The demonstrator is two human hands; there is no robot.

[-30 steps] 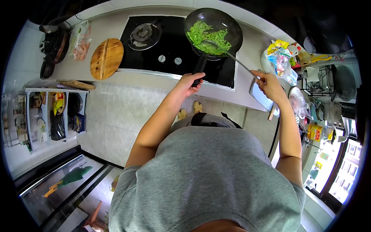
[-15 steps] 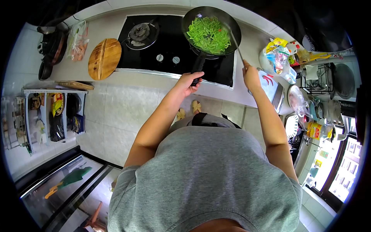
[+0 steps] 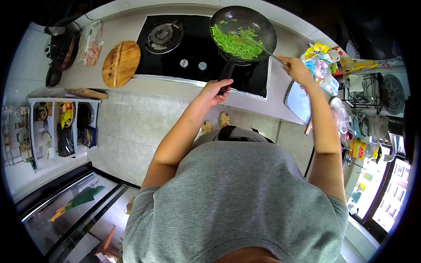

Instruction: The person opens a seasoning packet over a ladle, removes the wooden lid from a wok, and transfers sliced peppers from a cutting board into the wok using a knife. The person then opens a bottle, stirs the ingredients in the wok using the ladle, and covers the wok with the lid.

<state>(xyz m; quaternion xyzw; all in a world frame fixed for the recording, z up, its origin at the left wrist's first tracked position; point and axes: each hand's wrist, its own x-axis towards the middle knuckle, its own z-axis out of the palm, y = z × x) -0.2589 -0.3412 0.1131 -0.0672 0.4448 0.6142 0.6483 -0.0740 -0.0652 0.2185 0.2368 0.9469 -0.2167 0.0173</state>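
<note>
Chopped green beans (image 3: 234, 45), with a bit of red among them, lie in a dark wok (image 3: 263, 27) on the right side of the stove. My left hand (image 3: 215, 93) is closed around the black wok handle (image 3: 228, 70) at the stove's front edge. In my right hand (image 3: 298, 70), to the right of the wok, is the grip end of a long, thin metal spatula (image 3: 271, 55). Its shaft slants left over the wok's rim and down into the beans, which hide its head.
A second burner (image 3: 161, 37) and two knobs are on the black stove (image 3: 175, 76). Left of it lies a round wooden board (image 3: 121, 64) by a plastic bag (image 3: 90, 46). Food packages (image 3: 320, 65) and a light cutting board (image 3: 298, 101) sit to the right.
My right hand has moved right and up, laying the spatula at a flatter slant. The beans have shifted toward the near left of the wok. My left hand stays on the handle.
</note>
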